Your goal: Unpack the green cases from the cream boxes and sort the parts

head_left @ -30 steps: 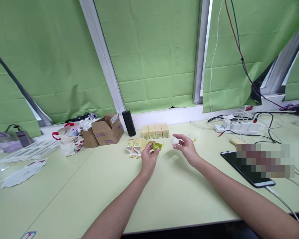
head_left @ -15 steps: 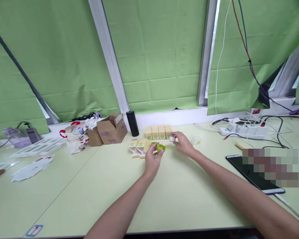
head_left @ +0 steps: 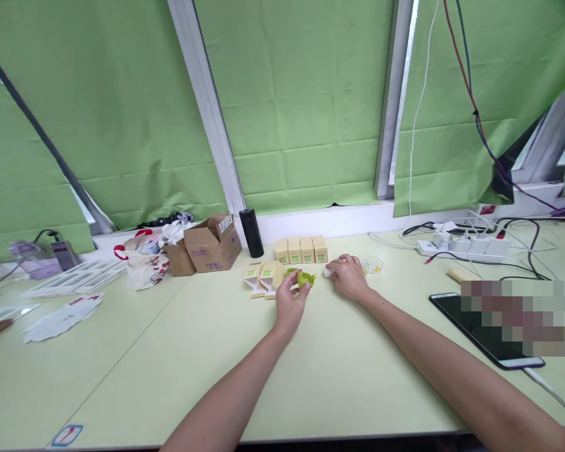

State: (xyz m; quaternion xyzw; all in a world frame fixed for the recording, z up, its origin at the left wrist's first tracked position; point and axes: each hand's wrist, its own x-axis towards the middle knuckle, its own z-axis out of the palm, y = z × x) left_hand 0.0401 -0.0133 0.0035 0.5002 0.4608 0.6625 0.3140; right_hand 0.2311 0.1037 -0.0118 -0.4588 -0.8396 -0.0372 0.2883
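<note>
My left hand [head_left: 290, 302] is closed on a small green open case [head_left: 305, 279], which looks like two rounded halves spread apart. To its right, my right hand [head_left: 349, 277] is low at the tabletop, its fingers closed round a small white object [head_left: 328, 272]; only the left end of that shows, so its kind is unclear. Just beyond the right hand stands a clear plastic container [head_left: 373, 266] with something yellow at its side. Two opened small cardboard boxes [head_left: 266, 274] lie left of the green case. Several closed small boxes [head_left: 301, 250] stand in a row behind.
A black cylinder [head_left: 251, 233] and a cardboard carton [head_left: 213, 246] stand at the back, beside a cloth bag [head_left: 144, 263]. On the right are a phone [head_left: 480, 329], a white power strip [head_left: 466, 247] and tangled cables. White frames [head_left: 75, 279] lie at left.
My right hand has lowered to the table with the white object and turned more palm-down. My left hand holds the green case in nearly the same place.
</note>
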